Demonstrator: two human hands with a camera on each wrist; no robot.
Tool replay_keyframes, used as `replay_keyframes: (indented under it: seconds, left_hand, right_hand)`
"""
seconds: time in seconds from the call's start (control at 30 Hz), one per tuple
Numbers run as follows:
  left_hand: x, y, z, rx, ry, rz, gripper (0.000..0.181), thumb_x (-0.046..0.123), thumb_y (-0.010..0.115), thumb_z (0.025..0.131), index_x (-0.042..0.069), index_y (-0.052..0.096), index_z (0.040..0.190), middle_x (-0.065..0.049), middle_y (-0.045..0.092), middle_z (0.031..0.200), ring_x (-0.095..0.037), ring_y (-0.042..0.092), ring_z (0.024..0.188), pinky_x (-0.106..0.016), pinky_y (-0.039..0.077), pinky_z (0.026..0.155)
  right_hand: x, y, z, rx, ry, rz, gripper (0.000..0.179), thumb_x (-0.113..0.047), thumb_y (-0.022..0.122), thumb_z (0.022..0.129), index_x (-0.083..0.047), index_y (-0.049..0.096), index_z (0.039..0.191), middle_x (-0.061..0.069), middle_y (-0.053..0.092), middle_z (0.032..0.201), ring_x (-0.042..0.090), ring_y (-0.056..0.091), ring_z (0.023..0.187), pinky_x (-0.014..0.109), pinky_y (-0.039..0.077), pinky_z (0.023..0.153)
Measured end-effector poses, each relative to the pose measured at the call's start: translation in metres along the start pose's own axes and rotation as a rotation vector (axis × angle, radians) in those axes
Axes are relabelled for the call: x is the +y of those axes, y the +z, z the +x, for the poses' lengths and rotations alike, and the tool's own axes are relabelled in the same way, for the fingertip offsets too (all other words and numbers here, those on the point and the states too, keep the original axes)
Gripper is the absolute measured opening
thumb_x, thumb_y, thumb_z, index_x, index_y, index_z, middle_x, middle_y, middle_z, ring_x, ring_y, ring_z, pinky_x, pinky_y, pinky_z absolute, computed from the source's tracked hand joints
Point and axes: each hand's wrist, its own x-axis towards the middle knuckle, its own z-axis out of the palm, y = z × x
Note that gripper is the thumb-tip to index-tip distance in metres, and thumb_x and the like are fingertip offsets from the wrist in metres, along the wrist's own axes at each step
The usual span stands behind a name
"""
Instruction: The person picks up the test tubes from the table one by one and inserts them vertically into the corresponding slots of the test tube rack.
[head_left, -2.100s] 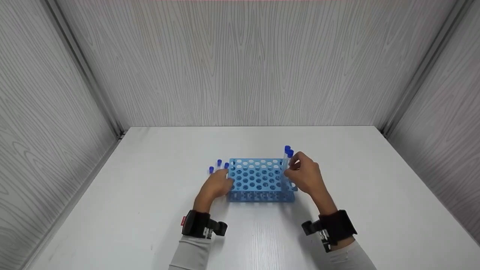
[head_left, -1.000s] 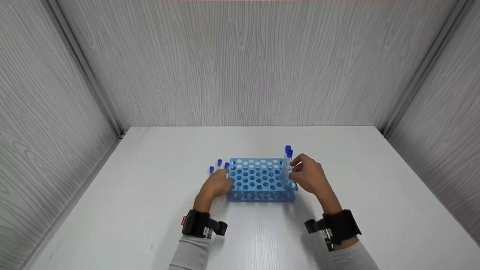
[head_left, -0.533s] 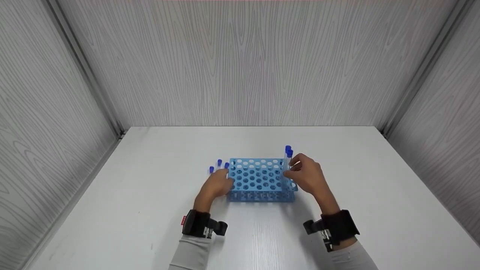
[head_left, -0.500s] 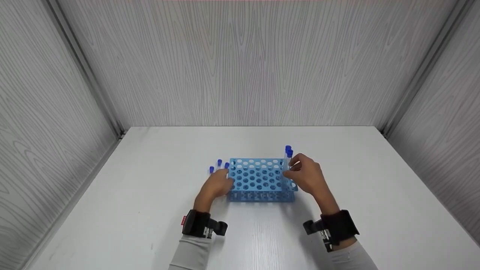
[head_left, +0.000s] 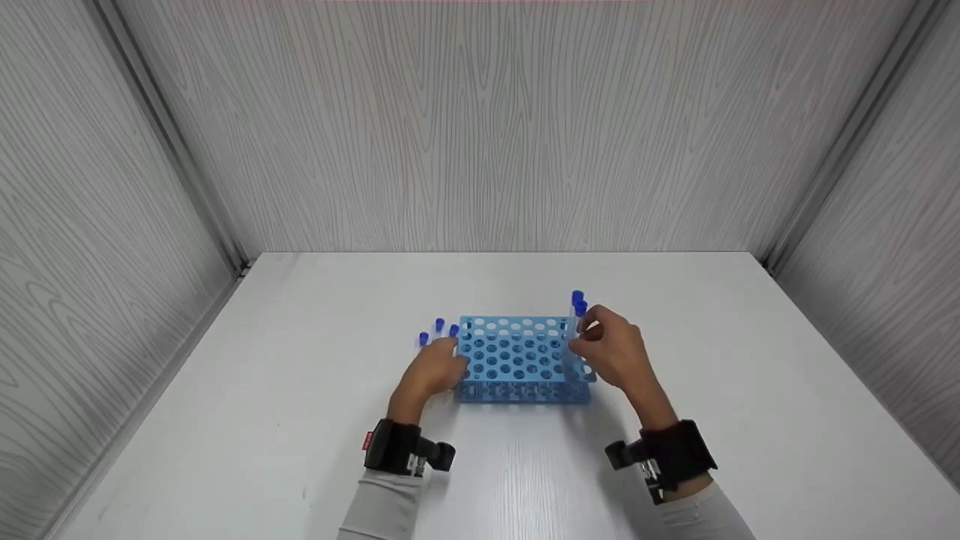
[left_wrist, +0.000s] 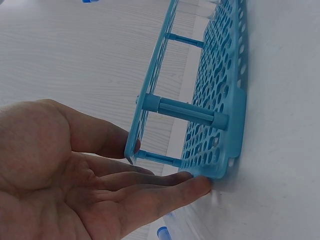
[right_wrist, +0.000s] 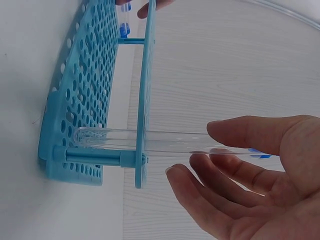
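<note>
A blue test tube rack [head_left: 511, 381] with rows of round holes sits on the white table. At its left end my left hand [head_left: 435, 365] holds it, thumb at the top plate's edge and fingers along the end in the left wrist view. My right hand [head_left: 613, 349] pinches a clear blue-capped test tube [right_wrist: 172, 141] between thumb and fingertips. That tube passes through the top plate, its rounded end near the lower plate. Another blue-capped tube [head_left: 577, 297] stands just behind it at the rack's right end.
Left of the rack lie tubes with blue caps [head_left: 439, 325], partly hidden by my left hand. Grained panels enclose the table [head_left: 300, 315] at the back [head_left: 480, 127] and both sides. Each wrist wears a black camera strap [head_left: 677, 452].
My right hand drew slightly right off the tube, then came back left, and its thumb and fingers closed on it again. The left hand has kept its place on the rack.
</note>
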Motion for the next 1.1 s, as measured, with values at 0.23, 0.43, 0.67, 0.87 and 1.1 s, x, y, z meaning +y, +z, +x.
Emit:
replay_keyframes:
  seconds: [0.23, 0.43, 0.67, 0.87, 1.1]
  left_hand:
    - [0.001, 0.0, 0.0, -0.007, -0.004, 0.011, 0.055, 0.017, 0.045, 0.102, -0.004, 0.039, 0.152, -0.022, 0.04, 0.158, -0.04, 0.035, 0.149, -0.053, 0.028, 0.123]
    - [0.001, -0.001, 0.0, -0.012, -0.006, -0.001, 0.056, 0.019, 0.045, 0.103, -0.003, 0.037, 0.153, -0.022, 0.039, 0.159, -0.04, 0.034, 0.149, -0.053, 0.027, 0.123]
    - [0.0, -0.002, -0.001, -0.018, -0.016, -0.009, 0.056, 0.019, 0.045, 0.103, -0.003, 0.037, 0.154, -0.021, 0.038, 0.16, -0.04, 0.033, 0.15, -0.053, 0.027, 0.123]
    - [-0.001, -0.002, -0.001, -0.011, 0.011, -0.003, 0.055, 0.017, 0.045, 0.102, -0.005, 0.038, 0.152, -0.023, 0.04, 0.158, -0.041, 0.035, 0.149, -0.052, 0.029, 0.123]
    - [-0.001, -0.002, 0.0, -0.017, 0.015, -0.001, 0.055, 0.017, 0.046, 0.102, -0.006, 0.038, 0.152, -0.024, 0.04, 0.158, -0.042, 0.035, 0.148, -0.053, 0.029, 0.123]
  right_hand:
    - [0.001, 0.0, 0.0, -0.011, 0.004, 0.004, 0.023, -0.015, 0.071, 0.087, -0.006, 0.062, 0.107, 0.016, 0.074, 0.102, 0.027, 0.071, 0.089, 0.039, 0.058, 0.071]
    - [0.0, -0.001, 0.0, -0.039, 0.026, 0.006, 0.027, -0.016, 0.072, 0.087, -0.005, 0.062, 0.11, 0.016, 0.074, 0.104, 0.028, 0.071, 0.09, 0.039, 0.059, 0.073]
    - [0.0, -0.002, 0.001, -0.054, 0.032, -0.006, 0.029, -0.016, 0.073, 0.086, -0.004, 0.062, 0.11, 0.016, 0.074, 0.104, 0.028, 0.071, 0.091, 0.041, 0.059, 0.074]
    - [-0.002, -0.004, 0.001, -0.079, 0.05, -0.016, 0.032, -0.018, 0.073, 0.087, -0.005, 0.061, 0.114, 0.017, 0.072, 0.108, 0.03, 0.07, 0.095, 0.042, 0.06, 0.078]
    - [0.003, -0.016, 0.001, -0.111, 0.057, -0.04, 0.039, -0.018, 0.072, 0.088, -0.003, 0.06, 0.123, 0.021, 0.069, 0.118, 0.034, 0.067, 0.105, 0.047, 0.058, 0.084]
